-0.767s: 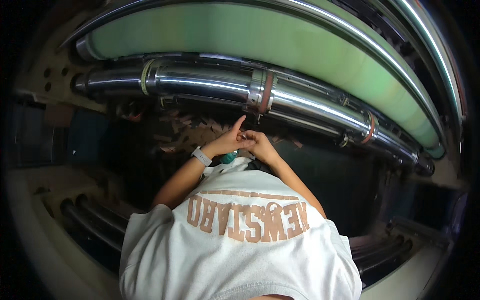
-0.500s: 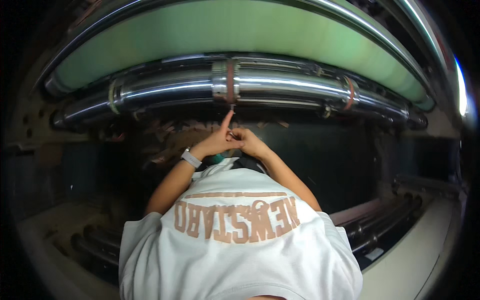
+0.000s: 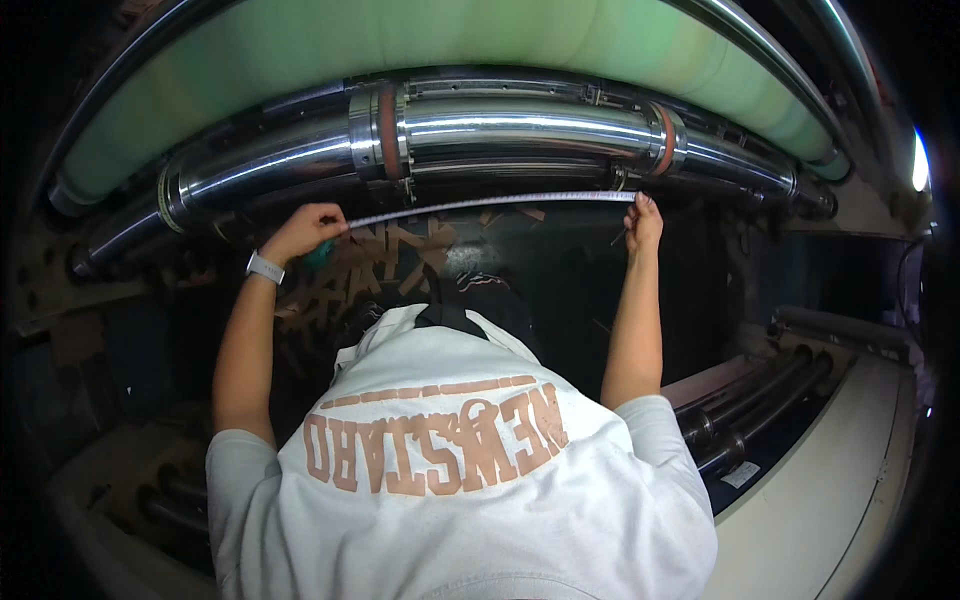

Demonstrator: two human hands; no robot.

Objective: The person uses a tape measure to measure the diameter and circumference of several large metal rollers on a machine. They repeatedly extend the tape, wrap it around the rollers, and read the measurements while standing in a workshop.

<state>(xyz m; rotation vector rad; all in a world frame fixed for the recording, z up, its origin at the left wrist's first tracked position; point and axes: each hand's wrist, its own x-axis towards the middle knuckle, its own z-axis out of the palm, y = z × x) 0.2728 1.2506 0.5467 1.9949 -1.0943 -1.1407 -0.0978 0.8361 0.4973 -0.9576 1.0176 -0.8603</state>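
A thin white measuring tape (image 3: 490, 201) is stretched between my two hands, just in front of a shiny metal shaft (image 3: 530, 128). My left hand (image 3: 303, 233) is closed on the tape's left part, with a green tape case (image 3: 320, 255) showing under the fingers. The far right part of the tape is pinched by my right hand (image 3: 645, 222), close below the shaft's right collar (image 3: 668, 138). Between the hands, the tape runs past the middle collar with its reddish band (image 3: 388, 130). It appears slightly bowed.
Behind the shaft lies a large green cylinder (image 3: 450, 35). Brown cardboard scraps (image 3: 400, 250) litter the dark floor below the shaft. At the lower right are dark rollers (image 3: 760, 415) beside a pale machine panel (image 3: 810, 500).
My hands, together near the middle collar before, have moved apart: left hand to the left, right hand to the right. The tape is now drawn out between them. The view has shifted slightly.
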